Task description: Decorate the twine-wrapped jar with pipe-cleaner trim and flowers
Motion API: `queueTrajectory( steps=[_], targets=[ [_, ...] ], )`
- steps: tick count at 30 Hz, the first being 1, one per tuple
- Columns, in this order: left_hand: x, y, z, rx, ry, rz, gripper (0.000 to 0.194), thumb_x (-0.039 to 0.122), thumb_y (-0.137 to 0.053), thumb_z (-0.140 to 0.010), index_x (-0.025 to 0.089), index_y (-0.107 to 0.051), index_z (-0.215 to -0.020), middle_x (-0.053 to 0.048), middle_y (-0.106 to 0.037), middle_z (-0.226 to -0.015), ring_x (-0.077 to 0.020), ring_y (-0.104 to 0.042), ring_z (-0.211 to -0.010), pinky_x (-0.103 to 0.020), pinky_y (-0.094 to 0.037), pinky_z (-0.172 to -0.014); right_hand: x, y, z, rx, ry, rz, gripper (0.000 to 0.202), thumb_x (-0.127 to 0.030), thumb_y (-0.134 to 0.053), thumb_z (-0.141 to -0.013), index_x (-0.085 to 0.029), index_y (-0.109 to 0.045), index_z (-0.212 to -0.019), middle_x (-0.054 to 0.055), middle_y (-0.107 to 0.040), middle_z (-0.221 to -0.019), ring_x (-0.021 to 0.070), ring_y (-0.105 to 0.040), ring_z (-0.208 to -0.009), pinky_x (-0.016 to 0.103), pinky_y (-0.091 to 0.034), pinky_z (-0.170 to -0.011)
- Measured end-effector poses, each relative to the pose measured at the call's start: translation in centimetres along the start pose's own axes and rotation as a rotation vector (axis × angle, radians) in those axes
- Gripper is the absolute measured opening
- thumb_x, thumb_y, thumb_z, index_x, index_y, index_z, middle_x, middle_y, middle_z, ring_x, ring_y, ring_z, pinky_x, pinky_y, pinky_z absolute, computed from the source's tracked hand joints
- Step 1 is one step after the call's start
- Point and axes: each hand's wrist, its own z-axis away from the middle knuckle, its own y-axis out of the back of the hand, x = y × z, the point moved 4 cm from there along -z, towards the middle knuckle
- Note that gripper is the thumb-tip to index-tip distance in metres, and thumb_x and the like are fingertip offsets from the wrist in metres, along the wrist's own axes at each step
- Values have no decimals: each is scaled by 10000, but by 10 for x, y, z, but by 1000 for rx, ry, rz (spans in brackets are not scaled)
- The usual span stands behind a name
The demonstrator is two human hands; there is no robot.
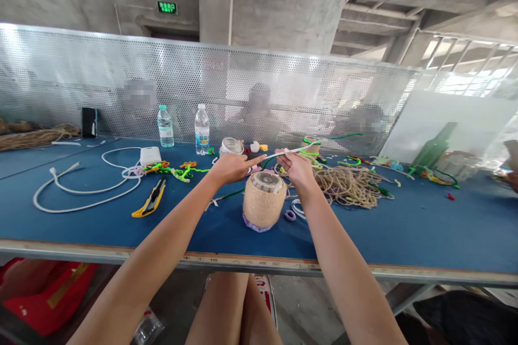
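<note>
Both hands are raised over the blue table behind a twine-wrapped jar (264,200). The jar has its flat glass end up and a purple band round its lower edge. A thin white strip (301,148) runs between the hands and past the right one. My left hand (233,167) is closed, its index finger reaching right along the strip. My right hand (297,168) pinches the strip. A purple ring (290,215) and a white coil (298,209) lie right of the jar.
Tangled twine (352,186) lies to the right. A yellow cutter (150,199), white cable (87,192), power bank (151,156) and coloured pipe cleaners are on the left. Two bottles (202,130) (165,128) and an open glass jar (232,146) stand near the perforated metal screen (259,73).
</note>
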Motion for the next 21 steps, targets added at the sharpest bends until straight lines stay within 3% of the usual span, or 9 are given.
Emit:
queueTrajectory(
  steps=[4,9,13,17,21],
  targets=[
    [5,1,-2,-38,-42,-55,534,255,-407,-946,350,-283,-1456,-79,-634,-861,-160,-543,-605,-238,-310,-531,-2,-1,2,10,-24,-9,198,-23,-490,-885,-135,-580,-747,33,-707,-644,107,-696,-635,215,-588,-707],
    [11,2,-4,-73,-69,-90,491,291,-356,-977,379,-270,-1453,-81,-622,-891,-163,-555,-608,-232,-315,-513,2,-5,5,-29,-84,9,267,-129,-375,-966,-161,-505,-736,75,-701,-630,153,-711,-645,261,-599,-644],
    [10,-3,-3,-77,-63,-98,502,280,-379,-966,376,-283,-1449,-89,-614,-906,-178,-568,-622,-236,-325,-515,8,-6,4,-69,-133,36,288,-125,-394,-957,-157,-529,-706,60,-694,-611,127,-698,-610,205,-586,-607],
    [8,-7,-4,-72,-60,-89,512,257,-417,-940,353,-331,-1435,-83,-611,-892,-161,-546,-580,-237,-328,-515,11,-9,3,-148,-146,52,201,-50,-511,-880,-135,-614,-729,46,-716,-681,108,-701,-682,163,-576,-675],
    [7,-9,-5,-52,-62,-78,520,255,-422,-926,339,-338,-1433,-78,-607,-883,-157,-530,-566,-235,-319,-508,9,-13,4,-221,-154,67,169,-33,-542,-839,-130,-648,-752,70,-734,-779,155,-709,-853,223,-575,-805]
  ],
)
